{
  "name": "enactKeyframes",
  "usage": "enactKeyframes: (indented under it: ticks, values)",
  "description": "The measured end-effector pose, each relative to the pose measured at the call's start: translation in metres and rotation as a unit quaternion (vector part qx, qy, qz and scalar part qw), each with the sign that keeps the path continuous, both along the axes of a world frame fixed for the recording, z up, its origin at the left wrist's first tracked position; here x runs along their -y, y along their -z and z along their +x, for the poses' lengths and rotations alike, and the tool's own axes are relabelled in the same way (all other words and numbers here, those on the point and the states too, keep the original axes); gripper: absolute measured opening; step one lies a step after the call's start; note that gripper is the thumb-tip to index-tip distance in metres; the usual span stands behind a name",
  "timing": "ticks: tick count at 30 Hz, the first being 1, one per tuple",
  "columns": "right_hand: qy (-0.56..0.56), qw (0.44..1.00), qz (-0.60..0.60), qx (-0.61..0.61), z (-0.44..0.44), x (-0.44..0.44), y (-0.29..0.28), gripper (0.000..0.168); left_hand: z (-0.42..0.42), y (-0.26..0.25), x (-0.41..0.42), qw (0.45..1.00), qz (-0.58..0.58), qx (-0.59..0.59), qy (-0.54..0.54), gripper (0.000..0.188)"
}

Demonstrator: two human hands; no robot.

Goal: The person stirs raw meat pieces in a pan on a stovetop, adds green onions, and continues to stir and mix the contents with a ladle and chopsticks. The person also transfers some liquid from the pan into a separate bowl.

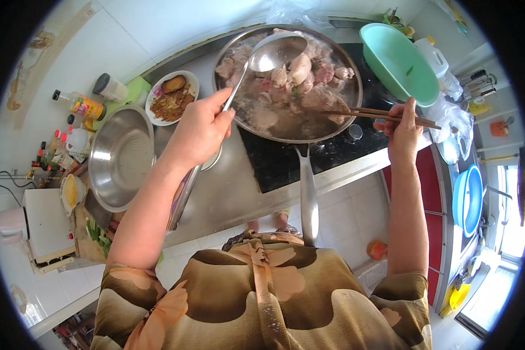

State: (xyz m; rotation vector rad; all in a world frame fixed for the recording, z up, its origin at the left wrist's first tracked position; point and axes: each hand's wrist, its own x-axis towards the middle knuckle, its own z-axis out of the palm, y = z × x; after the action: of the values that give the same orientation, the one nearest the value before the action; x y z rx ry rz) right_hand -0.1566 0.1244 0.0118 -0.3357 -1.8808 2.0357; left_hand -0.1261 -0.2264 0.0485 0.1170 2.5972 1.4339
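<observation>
My left hand (203, 129) grips the handle of a steel ladle (269, 56), whose bowl is held over the far left part of a large pan (284, 140). Chunks of pale and pinkish meat (308, 72) fill the pan, sitting in cloudy, foamy liquid. A pair of wooden chopsticks (376, 114) is in my right hand (403, 127), just beyond the pan's right rim. Their tips reach into the pan beside a larger piece of meat (326, 101). The long metal pan handle (307, 192) points back towards my body.
Left of the pan stand a bowl of cooked food (173, 98) and a wide steel basin (122, 157). Bottles (81, 104) line the wall. A green plastic basin (400, 63) rests behind the black cooktop's right side (367, 140). Further right is a blue basin (468, 201).
</observation>
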Motion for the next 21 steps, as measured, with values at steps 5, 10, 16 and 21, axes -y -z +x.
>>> enactKeyframes:
  ticks: [5,10,16,21]
  values:
    - [0.005,0.998,-0.054,-0.015,-0.003,0.003,-0.013,0.047,0.013,0.006,-0.006,0.999,0.032,0.009,0.013,0.042]
    - [-0.004,0.994,-0.047,-0.103,-0.031,0.020,-0.039,0.045,0.006,0.000,-0.003,0.998,0.052,-0.024,-0.024,0.042]
    - [-0.015,0.982,0.090,-0.163,-0.076,0.080,-0.059,0.045,-0.002,-0.012,0.016,0.992,0.071,-0.030,-0.098,0.042]
    - [-0.105,0.813,0.488,-0.301,-0.085,0.103,-0.038,0.022,-0.003,-0.003,0.029,0.993,0.053,-0.041,-0.097,0.041]
